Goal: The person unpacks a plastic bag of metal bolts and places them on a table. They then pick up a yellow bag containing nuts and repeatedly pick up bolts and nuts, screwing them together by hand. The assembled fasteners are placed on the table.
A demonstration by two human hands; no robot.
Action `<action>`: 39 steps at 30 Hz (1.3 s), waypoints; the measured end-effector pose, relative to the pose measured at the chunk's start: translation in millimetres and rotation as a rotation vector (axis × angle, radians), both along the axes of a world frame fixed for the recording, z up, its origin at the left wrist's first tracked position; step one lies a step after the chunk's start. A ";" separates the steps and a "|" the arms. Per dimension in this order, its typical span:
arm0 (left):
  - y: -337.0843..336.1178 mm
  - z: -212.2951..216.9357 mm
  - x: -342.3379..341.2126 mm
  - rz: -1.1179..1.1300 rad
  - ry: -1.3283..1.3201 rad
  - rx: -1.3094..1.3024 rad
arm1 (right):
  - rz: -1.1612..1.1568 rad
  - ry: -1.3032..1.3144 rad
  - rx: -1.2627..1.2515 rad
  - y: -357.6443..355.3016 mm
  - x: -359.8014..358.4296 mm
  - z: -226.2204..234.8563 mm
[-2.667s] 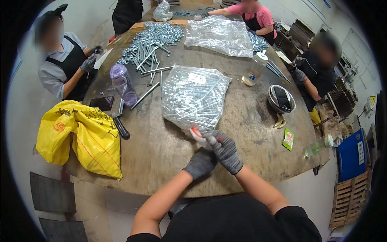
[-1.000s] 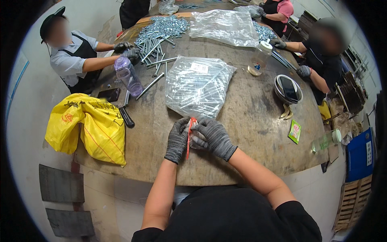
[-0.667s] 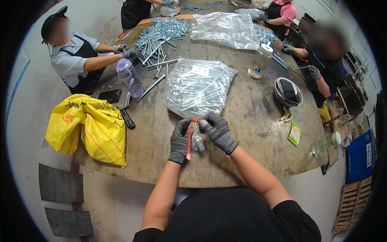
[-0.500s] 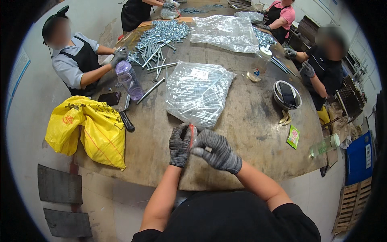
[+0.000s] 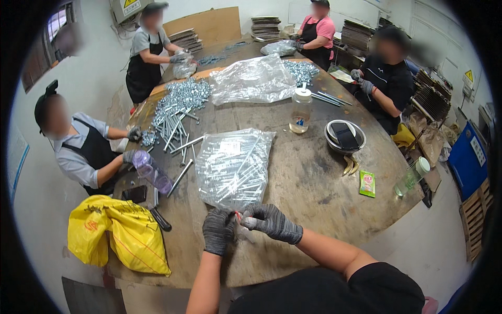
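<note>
Grey-gloved hands (image 5: 273, 224) pinch the red strip (image 5: 238, 215) on a bolt-filled clear plastic bag (image 5: 234, 170), over a stained brown counter (image 5: 308, 183) below white walls (image 5: 102, 73).

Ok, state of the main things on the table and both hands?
Bolt bag: filled, neck gathered.
Red tie: at the bag's neck; fastening unclear.
Left hand: curled at the neck.
Right hand: fingers at the tie, grip unclear.
Jar: lidded, upright.
Purple bottle: capped.
Green bottle: capped.
Bowl: phone on top.
Clear plastic: wrinkled.
Yellow sack: slumped.
</note>
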State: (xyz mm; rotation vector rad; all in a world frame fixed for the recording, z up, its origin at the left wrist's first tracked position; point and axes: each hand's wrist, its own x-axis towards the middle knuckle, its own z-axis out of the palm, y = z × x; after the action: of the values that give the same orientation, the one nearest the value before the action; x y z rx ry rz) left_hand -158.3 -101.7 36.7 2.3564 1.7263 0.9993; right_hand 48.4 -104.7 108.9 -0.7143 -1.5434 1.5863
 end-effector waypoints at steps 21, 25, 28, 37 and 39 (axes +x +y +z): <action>-12.4 -33.2 27.9 0.402 -0.284 0.013 | -0.180 -0.956 0.682 35.5 -32.1 -33.5; -15.4 -24.0 31.3 0.438 -0.296 -0.047 | -0.102 -0.960 0.601 34.9 -33.9 -21.2; -12.5 -21.4 34.9 0.374 -0.209 0.050 | -0.199 -0.863 0.603 44.5 -46.7 -44.3; -8.9 -54.7 18.5 0.374 -0.393 0.042 | -0.218 -0.638 0.451 45.0 -34.8 -58.2; 2.8 -69.3 14.5 0.383 -0.536 -0.052 | -0.064 -0.322 0.330 57.7 -22.2 -95.8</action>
State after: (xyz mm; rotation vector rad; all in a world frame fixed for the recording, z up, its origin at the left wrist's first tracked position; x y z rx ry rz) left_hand -143.8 -98.9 -32.6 1.5407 1.9547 1.4455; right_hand 26.2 -47.0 13.1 -0.8495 -1.9370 1.1681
